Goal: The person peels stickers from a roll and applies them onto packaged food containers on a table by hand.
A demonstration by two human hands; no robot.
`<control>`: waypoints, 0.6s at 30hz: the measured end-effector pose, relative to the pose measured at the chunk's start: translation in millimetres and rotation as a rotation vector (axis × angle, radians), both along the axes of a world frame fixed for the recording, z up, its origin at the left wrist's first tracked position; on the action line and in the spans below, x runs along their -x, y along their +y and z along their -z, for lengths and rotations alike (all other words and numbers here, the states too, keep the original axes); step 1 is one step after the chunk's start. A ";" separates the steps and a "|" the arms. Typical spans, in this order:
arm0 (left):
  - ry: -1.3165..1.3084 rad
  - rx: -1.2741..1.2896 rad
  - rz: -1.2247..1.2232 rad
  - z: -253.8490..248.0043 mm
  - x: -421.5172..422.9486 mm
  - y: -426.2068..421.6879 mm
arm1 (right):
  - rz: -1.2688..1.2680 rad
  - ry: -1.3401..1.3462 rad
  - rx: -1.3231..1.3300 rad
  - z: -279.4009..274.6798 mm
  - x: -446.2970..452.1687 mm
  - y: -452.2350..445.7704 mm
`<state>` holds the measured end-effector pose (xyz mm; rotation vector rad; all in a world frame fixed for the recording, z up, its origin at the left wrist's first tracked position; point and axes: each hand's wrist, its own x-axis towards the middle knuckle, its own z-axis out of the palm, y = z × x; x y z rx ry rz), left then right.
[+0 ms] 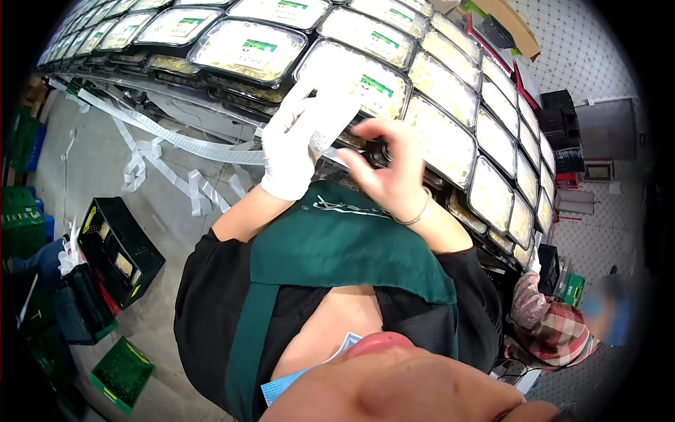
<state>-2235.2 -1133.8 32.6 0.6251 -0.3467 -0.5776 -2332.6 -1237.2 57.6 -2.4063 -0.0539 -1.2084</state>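
My left hand, in a white glove, is closed around a white label strip with small print on it. My bare right hand is just right of the strip, thumb and forefinger bent and apart, with nothing seen between them. Beyond both hands lies a clear-lidded food tray with a green-and-white label on its lid. A neighbouring labelled tray sits to its left. On the right, an unlabelled tray with pale yellowish contents is close to my right hand.
Stacked trays cover the table. A long paper strip hangs along its front edge, with loose coils on the floor. Crates, including a black crate and a green crate, stand at left. Another person in a plaid sleeve is at right.
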 end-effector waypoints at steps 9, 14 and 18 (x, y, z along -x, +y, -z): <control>-1.030 -0.343 -0.213 -7.9 -21.8 23.1 | -0.345 0.420 -0.940 10.5 0.6 8.4; -0.715 -0.345 0.287 -5.8 -20.2 27.8 | -0.351 0.348 -1.016 2.2 1.5 8.0; -0.554 -0.457 0.312 14.2 -16.6 26.8 | -0.073 0.415 -0.398 -4.2 1.7 3.7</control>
